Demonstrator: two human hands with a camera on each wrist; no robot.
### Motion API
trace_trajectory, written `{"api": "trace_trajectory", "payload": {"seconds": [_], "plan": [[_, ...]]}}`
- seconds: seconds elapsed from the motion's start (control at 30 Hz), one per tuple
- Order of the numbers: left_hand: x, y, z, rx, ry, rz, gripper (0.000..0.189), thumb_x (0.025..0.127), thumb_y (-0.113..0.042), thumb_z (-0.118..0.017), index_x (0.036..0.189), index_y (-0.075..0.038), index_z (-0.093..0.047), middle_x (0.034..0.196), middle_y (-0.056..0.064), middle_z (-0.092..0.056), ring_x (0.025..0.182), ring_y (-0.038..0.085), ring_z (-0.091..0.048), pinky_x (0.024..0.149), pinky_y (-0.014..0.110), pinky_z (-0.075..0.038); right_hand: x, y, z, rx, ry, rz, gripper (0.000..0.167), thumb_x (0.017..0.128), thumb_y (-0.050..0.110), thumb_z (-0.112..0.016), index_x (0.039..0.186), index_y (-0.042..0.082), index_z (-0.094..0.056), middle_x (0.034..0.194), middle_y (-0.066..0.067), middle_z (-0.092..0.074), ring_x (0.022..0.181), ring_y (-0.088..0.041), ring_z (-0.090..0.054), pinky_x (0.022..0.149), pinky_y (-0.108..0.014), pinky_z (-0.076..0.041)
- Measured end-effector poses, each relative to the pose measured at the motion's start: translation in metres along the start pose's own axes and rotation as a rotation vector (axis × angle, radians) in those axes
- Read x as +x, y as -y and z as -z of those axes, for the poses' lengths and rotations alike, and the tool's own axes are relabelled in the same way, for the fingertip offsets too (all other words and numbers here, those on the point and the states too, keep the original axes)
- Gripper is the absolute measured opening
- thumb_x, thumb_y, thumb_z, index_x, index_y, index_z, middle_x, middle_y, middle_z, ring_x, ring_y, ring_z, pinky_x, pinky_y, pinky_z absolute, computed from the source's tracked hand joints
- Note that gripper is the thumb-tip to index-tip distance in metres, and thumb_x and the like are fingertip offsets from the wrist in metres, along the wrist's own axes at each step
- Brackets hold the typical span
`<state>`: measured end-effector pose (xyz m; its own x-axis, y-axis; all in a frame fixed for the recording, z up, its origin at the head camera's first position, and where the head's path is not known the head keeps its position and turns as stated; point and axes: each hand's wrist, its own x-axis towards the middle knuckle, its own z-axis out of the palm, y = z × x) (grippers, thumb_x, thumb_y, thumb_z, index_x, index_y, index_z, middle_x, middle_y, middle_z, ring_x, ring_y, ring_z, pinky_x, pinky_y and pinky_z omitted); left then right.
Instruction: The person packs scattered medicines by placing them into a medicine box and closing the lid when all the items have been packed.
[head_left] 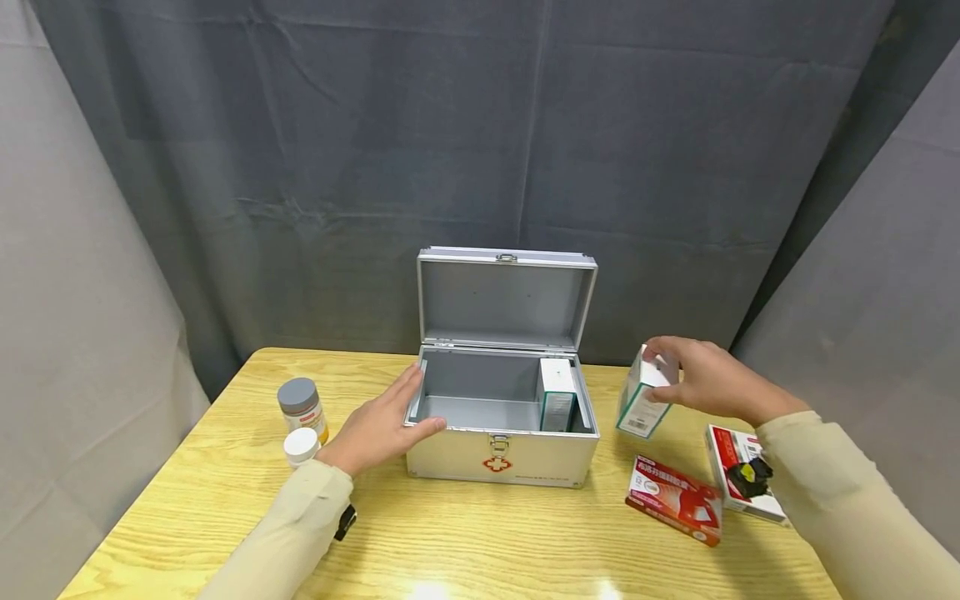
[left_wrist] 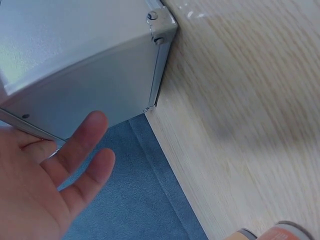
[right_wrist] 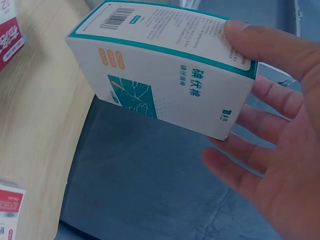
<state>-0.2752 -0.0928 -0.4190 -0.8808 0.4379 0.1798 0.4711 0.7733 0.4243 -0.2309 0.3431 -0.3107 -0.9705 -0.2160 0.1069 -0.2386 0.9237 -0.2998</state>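
My right hand point(head_left: 701, 379) grips a white and teal medicine box point(head_left: 643, 396) by its upper end, to the right of the metal first-aid case. In the right wrist view the thumb lies on the barcode side of this box point(right_wrist: 170, 80) and the fingers curl behind it. The silver case point(head_left: 480, 454) stands with its lid point(head_left: 502, 304) raised. Inside, at the right end, a similar white and teal box point(head_left: 557, 396) stands upright. My left hand point(head_left: 386, 425) rests at the case's left rim, its fingers extended and thumb over the front edge.
Two bottles, one grey-capped point(head_left: 300, 404) and one white-capped point(head_left: 302, 446), stand left of the case on the wooden table point(head_left: 450, 542). At right lie a red medicine box point(head_left: 675, 500) and a red and white one point(head_left: 731, 454), partly behind the right sleeve. A grey curtain point(head_left: 480, 150) hangs behind.
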Motion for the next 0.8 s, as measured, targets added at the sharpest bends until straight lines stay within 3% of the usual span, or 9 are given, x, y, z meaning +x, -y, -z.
{"api": "trace_trajectory", "payload": {"seconds": [0.53, 0.8], "plan": [[0.001, 0.000, 0.001, 0.029, 0.011, -0.007, 0.096, 0.090, -0.075, -0.047, 0.160, -0.015, -0.020, 0.169, -0.001, -0.013, 0.148, 0.030, -0.035, 0.112, 0.054, -0.041, -0.002, 0.016, 0.004, -0.007, -0.050, 0.035, 0.047, 0.080, 0.023, -0.083, 0.120, 0.010, -0.060, 0.115, -0.019, -0.065, 0.093, -0.028, -0.062, 0.073, -0.040, -0.058], [0.002, 0.000, 0.000, 0.096, -0.039, -0.024, 0.095, 0.089, -0.075, -0.047, 0.158, -0.013, -0.026, 0.168, 0.001, -0.016, 0.144, 0.038, -0.039, 0.113, 0.064, -0.032, -0.004, 0.034, 0.015, -0.051, -0.102, 0.116, 0.048, 0.079, 0.024, -0.084, 0.119, 0.012, -0.062, 0.123, -0.019, -0.064, 0.097, -0.029, -0.061, 0.077, -0.045, -0.058]]}}
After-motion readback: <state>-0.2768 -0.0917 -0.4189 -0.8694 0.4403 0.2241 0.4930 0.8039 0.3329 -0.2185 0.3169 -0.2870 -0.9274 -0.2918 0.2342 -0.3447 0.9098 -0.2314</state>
